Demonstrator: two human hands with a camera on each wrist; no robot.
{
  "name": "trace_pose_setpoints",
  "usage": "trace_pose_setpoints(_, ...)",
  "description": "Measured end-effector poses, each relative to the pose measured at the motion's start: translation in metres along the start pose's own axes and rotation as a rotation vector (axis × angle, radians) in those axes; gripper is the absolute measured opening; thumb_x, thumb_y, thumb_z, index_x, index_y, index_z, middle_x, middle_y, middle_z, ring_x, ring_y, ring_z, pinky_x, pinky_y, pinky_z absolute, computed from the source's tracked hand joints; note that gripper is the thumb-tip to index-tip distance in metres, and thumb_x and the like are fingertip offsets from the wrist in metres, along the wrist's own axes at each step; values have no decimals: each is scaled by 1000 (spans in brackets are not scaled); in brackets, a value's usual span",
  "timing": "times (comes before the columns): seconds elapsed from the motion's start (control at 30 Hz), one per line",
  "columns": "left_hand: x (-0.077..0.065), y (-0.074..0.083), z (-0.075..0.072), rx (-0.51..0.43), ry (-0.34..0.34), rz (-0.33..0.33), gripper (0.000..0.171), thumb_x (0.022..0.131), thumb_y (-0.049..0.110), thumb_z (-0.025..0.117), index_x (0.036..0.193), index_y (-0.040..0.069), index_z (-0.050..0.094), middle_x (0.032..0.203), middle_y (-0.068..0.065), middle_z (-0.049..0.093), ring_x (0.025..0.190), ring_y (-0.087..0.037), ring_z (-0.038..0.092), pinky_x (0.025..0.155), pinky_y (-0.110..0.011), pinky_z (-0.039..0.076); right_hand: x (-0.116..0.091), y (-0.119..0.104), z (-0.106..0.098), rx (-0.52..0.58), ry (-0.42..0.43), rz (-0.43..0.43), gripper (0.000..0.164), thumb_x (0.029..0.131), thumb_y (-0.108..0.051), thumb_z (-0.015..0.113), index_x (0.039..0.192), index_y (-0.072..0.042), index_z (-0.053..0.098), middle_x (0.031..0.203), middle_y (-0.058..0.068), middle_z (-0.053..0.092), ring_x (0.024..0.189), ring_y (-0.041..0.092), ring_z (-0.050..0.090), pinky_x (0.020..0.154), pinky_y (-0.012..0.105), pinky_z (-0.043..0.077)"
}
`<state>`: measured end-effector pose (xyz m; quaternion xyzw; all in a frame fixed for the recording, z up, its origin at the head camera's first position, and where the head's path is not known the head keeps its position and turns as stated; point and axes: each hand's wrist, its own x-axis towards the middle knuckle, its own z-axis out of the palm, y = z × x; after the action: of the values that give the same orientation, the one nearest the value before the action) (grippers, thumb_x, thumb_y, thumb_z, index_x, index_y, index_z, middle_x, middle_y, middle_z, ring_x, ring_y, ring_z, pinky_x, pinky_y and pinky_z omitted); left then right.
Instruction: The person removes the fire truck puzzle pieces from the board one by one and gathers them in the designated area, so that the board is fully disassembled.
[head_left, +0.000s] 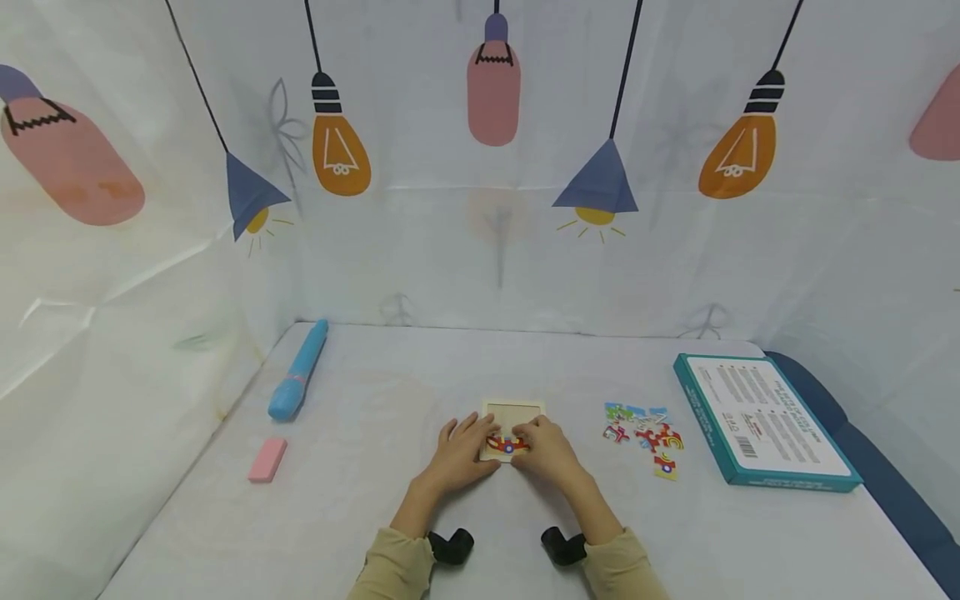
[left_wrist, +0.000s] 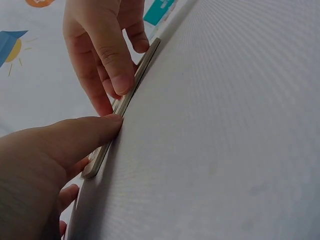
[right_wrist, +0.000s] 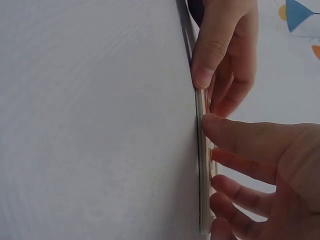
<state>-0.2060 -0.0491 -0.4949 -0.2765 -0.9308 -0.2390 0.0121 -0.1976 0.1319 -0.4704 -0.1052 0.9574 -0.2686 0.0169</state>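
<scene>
A small wooden puzzle tray [head_left: 513, 413] lies on the white table between the two hands, with a few red and colourful pieces [head_left: 507, 444] along its near side. My left hand [head_left: 459, 454] grips the tray at its left, thumb at the near edge and fingers over the left side. The right hand [head_left: 550, 450] bends over the right side, its fingertips pressing on the pieces. In the right wrist view the right thumb [right_wrist: 235, 132] touches the tray's near edge, its fingers spread over the face. Whether it pinches a single piece is hidden.
Loose jigsaw pieces [head_left: 645, 429] lie to the right of the tray. Beyond them is a teal-edged box [head_left: 768, 421]. A blue microphone-shaped object [head_left: 298, 371] and a pink block [head_left: 267, 460] are at the left. A patterned white sheet [head_left: 450, 250] hangs behind the table.
</scene>
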Motion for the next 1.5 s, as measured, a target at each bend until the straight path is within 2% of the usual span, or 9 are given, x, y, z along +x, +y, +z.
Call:
trace_pose_setpoints(0.13,1,1,0,-13,5,-11,44,80,33,67,116,10,57,141,-8,44,132,-30,34,104,-53,18,-1,0,0,1,8,-7,33,67,-15,80,96,-7,68,96,8,55,89,29,54,77,44,44)
trace_pose_setpoints(0.43,1,0,0,-16,0,-20,40,80,34,64,113,12,58,141,-7,44,133,-29,33,104,-53,18,0,0,1,20,0,-2,22,68,-15,80,85,-10,66,95,6,53,89,27,53,77,43,44)
trace_pose_setpoints(0.73,1,2,0,-14,10,-26,45,81,28,59,122,9,55,132,-5,53,132,-28,36,105,-53,19,-2,-2,-1,18,2,-30,22,68,-13,80,82,-10,63,84,2,49,78,22,48,67,37,40)
trace_pose_setpoints(0.87,1,2,-1,-12,9,-29,49,82,29,59,126,8,52,129,-3,56,132,-28,35,105,-52,19,-2,-3,-3,53,10,-43,23,67,-11,79,82,-10,61,78,1,47,71,17,43,62,31,36)
trace_pose_setpoints(1.0,1,1,-1,-9,17,-27,52,82,29,59,128,8,50,125,-1,58,132,-28,35,105,-52,19,-1,-3,-5,98,10,-41,23,67,-8,78,82,-9,61,77,0,51,69,14,46,62,29,38)
trace_pose_setpoints(1.17,1,2,-1,-17,43,-6,53,81,28,60,128,7,50,121,-1,61,131,-29,37,105,-52,20,0,-1,-7,198,21,-2,21,73,-2,73,90,-7,62,77,0,56,71,13,51,62,29,42)
trace_pose_setpoints(1.27,0,2,0,-11,54,2,52,80,28,61,127,7,50,120,-2,61,130,-29,37,104,-53,21,-1,-1,-8,231,20,0,15,76,-1,70,88,-7,65,72,-1,55,68,12,49,61,28,41)
trace_pose_setpoints(1.4,-1,1,0,-6,47,0,44,81,29,60,120,9,55,129,-4,55,131,-29,37,105,-52,20,-4,-1,-10,266,4,10,6,77,-3,69,78,-8,65,70,-3,55,67,11,47,61,27,40)
trace_pose_setpoints(1.5,-1,1,-1,-12,39,-4,37,82,29,60,115,11,57,134,-6,51,131,-29,36,105,-52,20,-6,1,-13,285,15,12,5,78,-4,69,79,-8,65,73,-2,59,69,10,50,64,28,42)
